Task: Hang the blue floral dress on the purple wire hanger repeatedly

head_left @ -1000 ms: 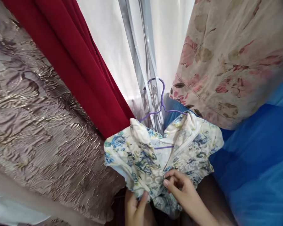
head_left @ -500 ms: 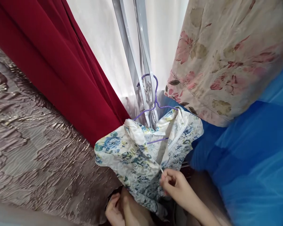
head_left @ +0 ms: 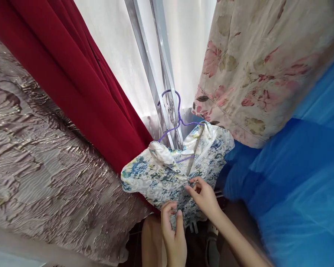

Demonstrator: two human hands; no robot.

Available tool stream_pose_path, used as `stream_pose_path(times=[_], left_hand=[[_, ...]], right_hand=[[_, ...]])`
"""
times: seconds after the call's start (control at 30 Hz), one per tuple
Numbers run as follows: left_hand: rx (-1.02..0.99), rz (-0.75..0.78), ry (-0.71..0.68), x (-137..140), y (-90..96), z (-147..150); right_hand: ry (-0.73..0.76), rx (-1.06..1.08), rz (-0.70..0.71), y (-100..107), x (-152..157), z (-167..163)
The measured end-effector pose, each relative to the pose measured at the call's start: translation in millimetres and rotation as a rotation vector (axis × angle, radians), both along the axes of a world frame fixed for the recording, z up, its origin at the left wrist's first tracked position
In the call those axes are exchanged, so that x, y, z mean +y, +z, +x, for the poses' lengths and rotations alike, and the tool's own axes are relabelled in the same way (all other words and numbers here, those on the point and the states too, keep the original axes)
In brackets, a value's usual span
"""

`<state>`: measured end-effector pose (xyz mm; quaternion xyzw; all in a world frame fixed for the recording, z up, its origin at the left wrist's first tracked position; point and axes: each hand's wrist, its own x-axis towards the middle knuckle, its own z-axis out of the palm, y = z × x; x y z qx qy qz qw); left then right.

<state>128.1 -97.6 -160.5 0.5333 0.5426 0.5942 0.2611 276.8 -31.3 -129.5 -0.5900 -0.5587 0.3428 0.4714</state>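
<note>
A white garment with blue and yellow flowers (head_left: 153,185) hangs on a purple hanger (head_left: 179,107), its neck parted in a V with pale edges. At the bottom of that V, the thumb and forefinger of my right hand (head_left: 203,196) pinch a small spot of the garment; the fingers hide what exactly lies between them. Lower and to the left, my left hand (head_left: 174,226) is raised in front of the garment, thumb and fingers apart, holding nothing that I can see.
Grey-white glossy straps (head_left: 153,70) run down behind the hanger, over a white cloth. To the left hang a dark red cloth (head_left: 80,96) and a textured mauve one (head_left: 58,185). Cream cloth with pink flowers (head_left: 256,74) and blue fabric (head_left: 295,178) fill the right. Bare legs show below.
My left hand has risen from the lower left to the garment's front, its fingers opening out. My right hand has moved up slightly at the V, and the white strip at its fingertips no longer shows.
</note>
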Motion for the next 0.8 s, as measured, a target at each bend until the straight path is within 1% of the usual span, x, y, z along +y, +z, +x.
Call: stream_pose_path(times=[0.1,0.23,0.33,0.43,0.57,0.67,0.73,0.8], left_hand=[[-0.011,-0.041,0.001,-9.6,-7.2,-0.3],[-0.039,-0.055,0.019,-16.5,-13.5,-5.5],[-0.033,-0.055,0.01,-15.8,-12.7,-8.6],[0.007,-0.074,-0.024,-12.6,-8.1,-9.5],[0.098,-0.076,-0.058,-3.8,3.4,-6.5],[0.188,-0.05,-0.086,6.3,14.4,1.2],[0.23,-0.009,-0.119,12.8,20.3,9.3],[0.246,0.071,-0.139,16.8,22.4,18.3]], right_hand=[[-0.074,-0.094,0.043,0.8,12.6,-3.7],[-0.132,-0.107,0.083,4.7,24.1,-7.1],[-0.136,-0.082,0.097,6.5,28.6,-7.1],[-0.112,-0.023,0.096,6.3,28.1,-6.1],[-0.021,0.103,0.051,4.6,16.7,-3.6],[0.056,0.215,0.017,5.6,-2.6,0.2],[0.094,0.324,0.002,7.8,-18.9,2.6],[0.124,0.415,-0.019,10.7,-35.0,3.0]])
